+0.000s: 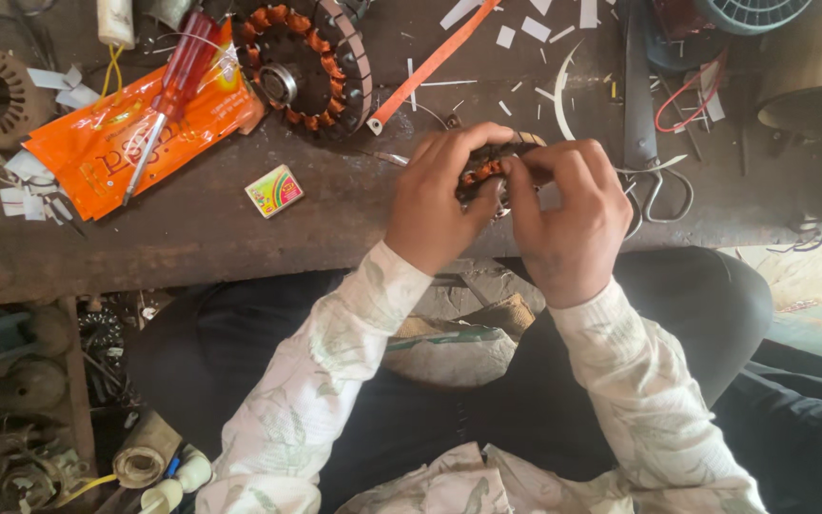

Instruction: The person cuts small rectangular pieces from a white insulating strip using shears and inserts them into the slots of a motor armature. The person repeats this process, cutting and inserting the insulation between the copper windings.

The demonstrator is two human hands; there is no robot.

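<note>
Gripping a small wound stator (483,171) between them, the left hand (438,203) and the right hand (568,221) meet over the near edge of the dark workbench (192,228) in the head view. Both hands have their fingers curled tight round the part, thumbs pressed against its side, so only a patch of copper-coloured coils and dark core shows between them. Farther back on the bench lies a larger stator (304,59) with orange windings, and beside it an orange plastic packet (121,138) with a red-handled screwdriver (168,95) lying across it. A small colourful box (274,190) sits just left of the left hand. Scissors (658,190) lie just right of the right hand, among scattered white paper strips.
</note>
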